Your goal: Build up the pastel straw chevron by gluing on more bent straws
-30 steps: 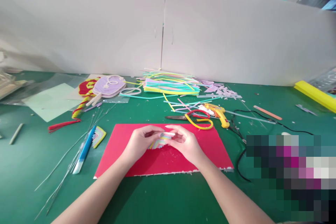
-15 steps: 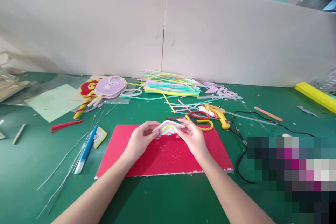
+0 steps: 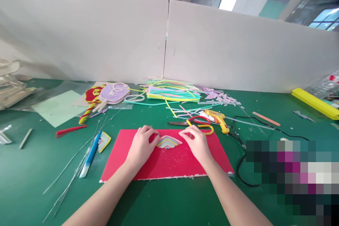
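A small fan-shaped piece of pastel straw segments [image 3: 168, 142] lies flat on a red sheet [image 3: 169, 164] on the green table. My left hand [image 3: 142, 146] rests on the sheet, its curled fingertips pressing the piece's left edge. My right hand [image 3: 196, 140] mirrors it, with bent fingertips on the piece's right edge. Both hands hold the piece down between them.
Behind the sheet lie scissors [image 3: 178, 123], a yellow glue gun [image 3: 217, 117] with a black cord, red and yellow bent tubes [image 3: 202, 127] and a pile of coloured straws [image 3: 171, 91]. To the left are a blue pen [image 3: 90, 153], thin wires, a second striped piece [image 3: 104, 141] and a purple ornament [image 3: 112, 93].
The straw piece was held up off the sheet between both hands; now it lies flat on the red sheet with my fingertips at its two edges. The camera has tilted up.
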A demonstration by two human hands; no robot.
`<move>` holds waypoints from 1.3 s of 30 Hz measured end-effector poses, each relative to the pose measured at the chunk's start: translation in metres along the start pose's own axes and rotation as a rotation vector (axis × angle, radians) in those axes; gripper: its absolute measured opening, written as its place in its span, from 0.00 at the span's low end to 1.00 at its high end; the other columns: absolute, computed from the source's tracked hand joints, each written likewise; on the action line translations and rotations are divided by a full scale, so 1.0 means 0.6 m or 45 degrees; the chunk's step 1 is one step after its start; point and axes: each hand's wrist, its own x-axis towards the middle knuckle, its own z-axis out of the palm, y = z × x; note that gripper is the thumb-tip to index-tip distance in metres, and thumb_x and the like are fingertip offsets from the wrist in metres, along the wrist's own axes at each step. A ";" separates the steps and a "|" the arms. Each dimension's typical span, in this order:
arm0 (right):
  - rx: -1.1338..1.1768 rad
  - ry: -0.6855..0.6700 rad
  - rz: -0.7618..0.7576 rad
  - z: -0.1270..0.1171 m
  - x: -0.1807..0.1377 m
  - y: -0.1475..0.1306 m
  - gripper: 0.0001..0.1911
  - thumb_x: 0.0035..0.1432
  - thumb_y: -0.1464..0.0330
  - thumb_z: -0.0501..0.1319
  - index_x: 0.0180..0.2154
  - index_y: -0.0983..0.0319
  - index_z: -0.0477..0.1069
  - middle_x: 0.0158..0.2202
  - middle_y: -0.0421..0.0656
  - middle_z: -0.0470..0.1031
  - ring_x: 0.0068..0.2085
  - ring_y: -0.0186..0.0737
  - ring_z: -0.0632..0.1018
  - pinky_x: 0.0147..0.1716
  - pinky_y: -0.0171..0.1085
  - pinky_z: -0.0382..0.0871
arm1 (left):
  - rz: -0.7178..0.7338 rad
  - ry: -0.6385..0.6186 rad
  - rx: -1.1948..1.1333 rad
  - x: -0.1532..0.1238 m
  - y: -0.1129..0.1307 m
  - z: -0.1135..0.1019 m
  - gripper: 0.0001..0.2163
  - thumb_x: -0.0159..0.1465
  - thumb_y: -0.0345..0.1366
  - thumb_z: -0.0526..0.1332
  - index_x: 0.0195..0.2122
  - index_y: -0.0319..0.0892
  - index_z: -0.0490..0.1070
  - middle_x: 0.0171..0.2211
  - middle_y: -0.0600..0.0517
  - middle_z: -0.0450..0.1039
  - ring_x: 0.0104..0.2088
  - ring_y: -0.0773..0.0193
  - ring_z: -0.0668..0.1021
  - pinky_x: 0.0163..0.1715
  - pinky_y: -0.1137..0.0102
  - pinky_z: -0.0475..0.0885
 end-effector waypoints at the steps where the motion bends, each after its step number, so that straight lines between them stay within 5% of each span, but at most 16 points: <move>1: 0.017 0.005 -0.006 0.000 0.002 0.003 0.11 0.58 0.60 0.59 0.29 0.59 0.72 0.30 0.42 0.70 0.29 0.38 0.71 0.32 0.37 0.67 | 0.000 0.026 0.010 0.001 -0.004 0.002 0.11 0.63 0.39 0.53 0.37 0.43 0.74 0.42 0.46 0.70 0.44 0.54 0.72 0.46 0.59 0.68; 6: 0.051 -0.011 0.035 0.002 0.005 0.015 0.14 0.60 0.58 0.56 0.29 0.60 0.71 0.30 0.43 0.72 0.34 0.41 0.76 0.37 0.38 0.69 | -0.044 0.007 -0.097 0.007 -0.025 0.012 0.13 0.62 0.35 0.54 0.46 0.42 0.71 0.52 0.44 0.66 0.51 0.53 0.71 0.51 0.58 0.67; 15: -0.114 0.056 -0.031 0.010 0.026 0.032 0.15 0.61 0.60 0.55 0.29 0.60 0.72 0.29 0.44 0.75 0.31 0.41 0.76 0.33 0.37 0.68 | -0.138 0.038 -0.195 0.006 -0.028 0.015 0.10 0.59 0.30 0.56 0.40 0.43 0.74 0.42 0.47 0.70 0.43 0.56 0.75 0.44 0.63 0.70; 26: -0.424 0.044 -0.171 0.014 0.260 0.045 0.10 0.60 0.68 0.56 0.29 0.61 0.73 0.32 0.44 0.75 0.36 0.41 0.75 0.37 0.37 0.65 | -0.250 0.134 -0.371 0.004 -0.030 0.015 0.14 0.63 0.30 0.46 0.39 0.43 0.71 0.44 0.46 0.70 0.45 0.56 0.74 0.44 0.62 0.70; 30: -0.527 0.035 -0.161 0.018 0.308 0.061 0.12 0.60 0.67 0.56 0.27 0.61 0.74 0.31 0.44 0.76 0.35 0.41 0.75 0.36 0.37 0.64 | -0.310 0.147 -0.439 0.002 -0.027 0.013 0.14 0.63 0.30 0.45 0.39 0.44 0.69 0.45 0.47 0.69 0.46 0.57 0.73 0.45 0.62 0.70; 39: -0.592 -0.091 -0.213 0.038 0.272 0.056 0.07 0.55 0.68 0.61 0.26 0.60 0.74 0.28 0.41 0.76 0.32 0.39 0.75 0.33 0.36 0.65 | -0.357 0.140 -0.456 -0.002 -0.016 0.010 0.13 0.64 0.30 0.45 0.39 0.45 0.69 0.46 0.48 0.69 0.46 0.57 0.73 0.42 0.65 0.71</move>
